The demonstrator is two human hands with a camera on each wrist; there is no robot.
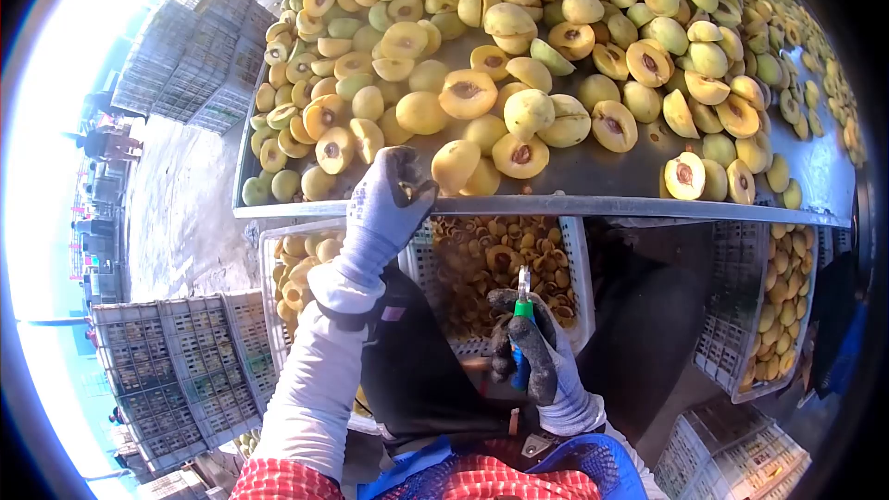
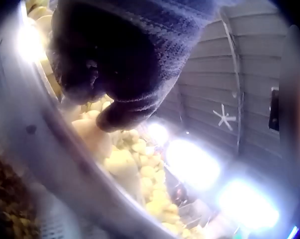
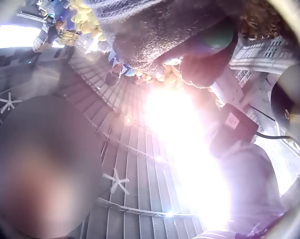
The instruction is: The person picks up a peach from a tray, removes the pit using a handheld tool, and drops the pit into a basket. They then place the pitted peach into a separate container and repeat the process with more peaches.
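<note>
Halved yellow peaches (image 1: 468,94), many with brown stones showing, are heaped on a metal table (image 1: 556,206). My gloved left hand (image 1: 394,199) is at the table's near edge with its fingers bent, beside a peach half (image 1: 456,167). In the left wrist view the thumb of that hand (image 2: 125,59) overlaps a pale fruit; I cannot tell whether the fingers hold anything. Lower down, my gloved right hand (image 1: 546,361) grips a small hand tool (image 1: 522,338) with a green and blue handle. Its narrow metal tip points up toward the table.
Under the table edge, a white crate (image 1: 582,282) holds brown stones and scraps. Peach halves fill another crate (image 1: 269,268) on the left and a further one (image 1: 736,333) on the right. Stacked crates (image 1: 176,375) stand at the far left. My knees flank the middle crate.
</note>
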